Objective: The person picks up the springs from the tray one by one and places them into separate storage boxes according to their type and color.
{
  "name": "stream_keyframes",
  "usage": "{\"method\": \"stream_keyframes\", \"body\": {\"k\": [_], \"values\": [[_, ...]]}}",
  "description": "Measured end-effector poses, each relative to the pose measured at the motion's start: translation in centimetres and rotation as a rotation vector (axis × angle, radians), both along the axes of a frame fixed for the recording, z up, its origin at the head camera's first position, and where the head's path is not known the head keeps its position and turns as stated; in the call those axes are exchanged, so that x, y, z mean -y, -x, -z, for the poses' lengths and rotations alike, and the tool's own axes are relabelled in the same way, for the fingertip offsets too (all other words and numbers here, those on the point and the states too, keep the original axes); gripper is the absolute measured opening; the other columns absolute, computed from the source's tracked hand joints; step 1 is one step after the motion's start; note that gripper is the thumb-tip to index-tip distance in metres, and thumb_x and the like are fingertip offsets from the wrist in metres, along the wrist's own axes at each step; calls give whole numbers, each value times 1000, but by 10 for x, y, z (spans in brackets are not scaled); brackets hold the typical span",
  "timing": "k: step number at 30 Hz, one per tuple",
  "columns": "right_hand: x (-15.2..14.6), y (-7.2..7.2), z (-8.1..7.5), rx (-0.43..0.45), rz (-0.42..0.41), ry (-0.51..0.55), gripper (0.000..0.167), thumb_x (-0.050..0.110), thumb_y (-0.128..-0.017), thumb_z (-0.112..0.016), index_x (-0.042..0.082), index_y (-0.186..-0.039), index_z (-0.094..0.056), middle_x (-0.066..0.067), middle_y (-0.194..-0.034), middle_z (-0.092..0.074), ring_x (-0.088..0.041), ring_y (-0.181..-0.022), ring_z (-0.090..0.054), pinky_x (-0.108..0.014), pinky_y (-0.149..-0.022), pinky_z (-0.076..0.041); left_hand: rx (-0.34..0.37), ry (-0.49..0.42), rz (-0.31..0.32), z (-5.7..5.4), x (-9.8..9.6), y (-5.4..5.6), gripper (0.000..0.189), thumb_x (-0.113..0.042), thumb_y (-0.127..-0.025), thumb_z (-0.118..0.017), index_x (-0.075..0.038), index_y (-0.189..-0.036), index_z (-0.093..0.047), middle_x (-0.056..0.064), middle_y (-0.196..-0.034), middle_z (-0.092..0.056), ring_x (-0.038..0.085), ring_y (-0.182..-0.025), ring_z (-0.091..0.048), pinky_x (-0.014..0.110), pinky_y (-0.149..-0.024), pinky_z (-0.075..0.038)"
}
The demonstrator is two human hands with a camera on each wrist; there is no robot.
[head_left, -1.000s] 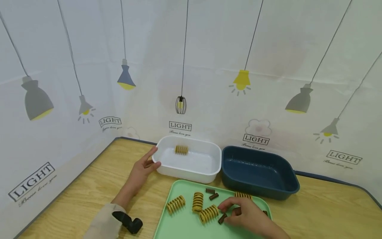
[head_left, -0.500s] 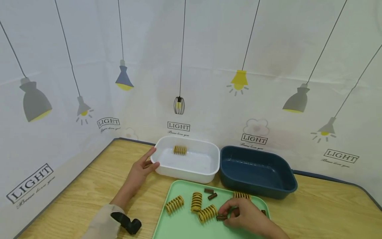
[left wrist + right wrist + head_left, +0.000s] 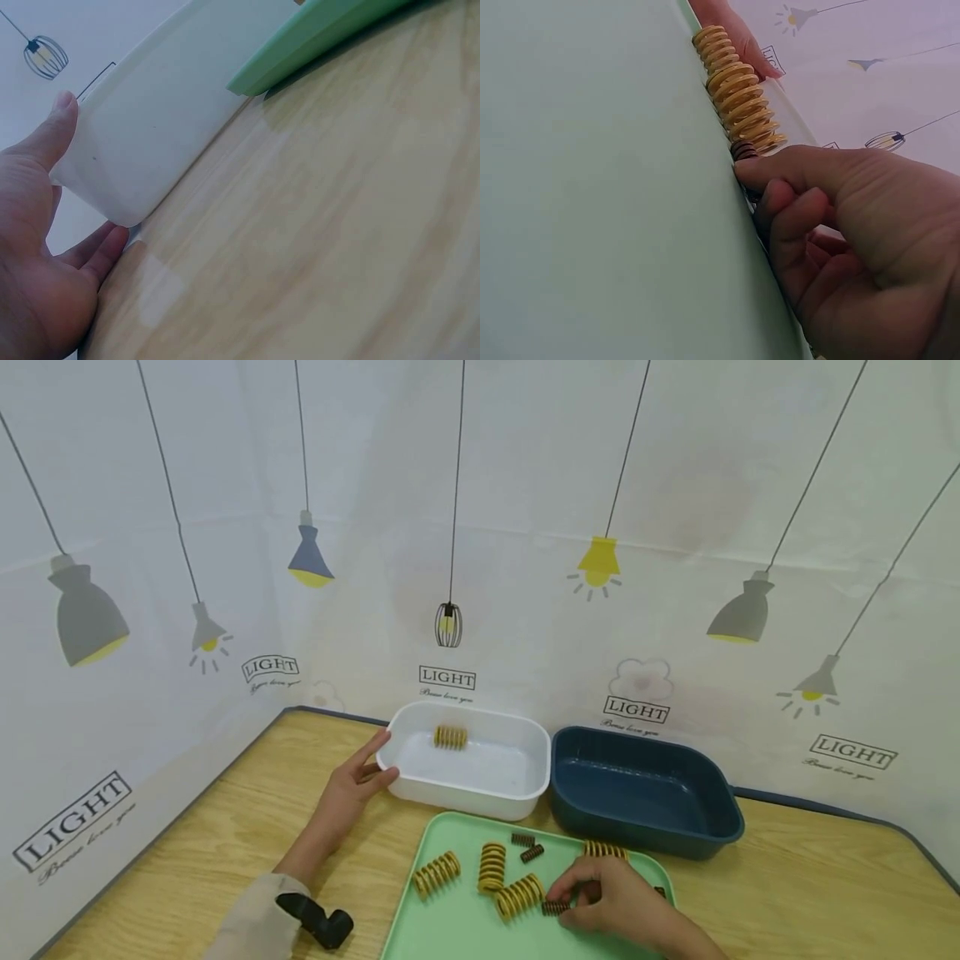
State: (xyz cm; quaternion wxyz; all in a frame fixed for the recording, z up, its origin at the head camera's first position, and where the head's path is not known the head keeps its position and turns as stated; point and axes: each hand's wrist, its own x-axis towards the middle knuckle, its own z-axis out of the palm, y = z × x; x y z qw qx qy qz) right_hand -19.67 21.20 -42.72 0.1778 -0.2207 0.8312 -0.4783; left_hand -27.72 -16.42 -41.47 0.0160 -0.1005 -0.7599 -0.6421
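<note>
My right hand (image 3: 611,897) pinches a small dark coil spring (image 3: 555,908) between thumb and fingertips, low over the green tray (image 3: 457,935). In the right wrist view most of that dark spring (image 3: 742,150) is hidden by the thumb. Right beside it lies a large yellow coil spring (image 3: 520,897), with two more yellow springs farther left. My left hand (image 3: 348,793) holds the left end of the white bin (image 3: 472,797), thumb and fingers spread around its corner. One yellow spring (image 3: 450,737) lies inside that bin.
A dark blue bin (image 3: 645,839) stands right of the white one, behind the tray. Two small dark springs (image 3: 522,840) and another yellow spring (image 3: 606,850) lie near the tray's far edge. A wall sheet printed with lamps (image 3: 525,568) rises behind the wooden table (image 3: 225,843).
My right fingers have closed on the small dark spring, which has turned from slanted to nearly level. The left hand keeps its place on the white bin; the head view has shifted slightly.
</note>
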Motion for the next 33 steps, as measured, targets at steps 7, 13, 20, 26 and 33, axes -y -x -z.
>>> {"method": "stream_keyframes", "body": {"k": [7, 13, 20, 26, 33], "values": [[-1, 0, 2, -4, -42, 53, 16, 13, -82, -75, 11, -98, -75, -5, -87, -68, -3, -51, -48, -20, -46, -41, 3, -2, -5, 3, 1, 2, 62, -17, -95, -62, -14, -150, -33, 0, -156, -23, 37, -129, -41, 35, -98, -39], [-2, 0, 0, -18, -62, 56, 16, 13, -83, -75, 10, -99, -75, -4, -88, -69, -2, -53, -48, -20, -46, -42, -6, -11, 4, 3, 1, 2, 63, -19, -94, -63, -14, -150, -34, -1, -157, -22, 37, -129, -41, 31, -96, -40], [-1, 0, -3, -31, -69, 15, 16, 15, -84, -74, 11, -99, -74, -1, -88, -69, -4, -60, -54, -22, -52, -46, -14, -14, 15, 1, 0, 0, 64, -21, -94, -63, -13, -150, -33, 1, -156, -23, 36, -129, -42, 29, -96, -41], [-1, 0, -4, -64, -85, 0, 16, 17, -85, -73, 12, -100, -74, 2, -90, -69, -7, -72, -61, -24, -61, -50, -23, -20, 13, 15, 3, 10, 65, -22, -94, -63, -17, -150, -33, -1, -156, -22, 36, -128, -42, 28, -95, -41], [-2, -1, -8, -77, -93, 3, 16, 17, -85, -73, 12, -100, -74, 2, -92, -70, -8, -78, -62, -24, -66, -51, -43, -10, 4, 30, 5, 20, 64, -28, -93, -64, -25, -150, -34, -6, -155, -24, 31, -127, -45, 29, -95, -41]]}}
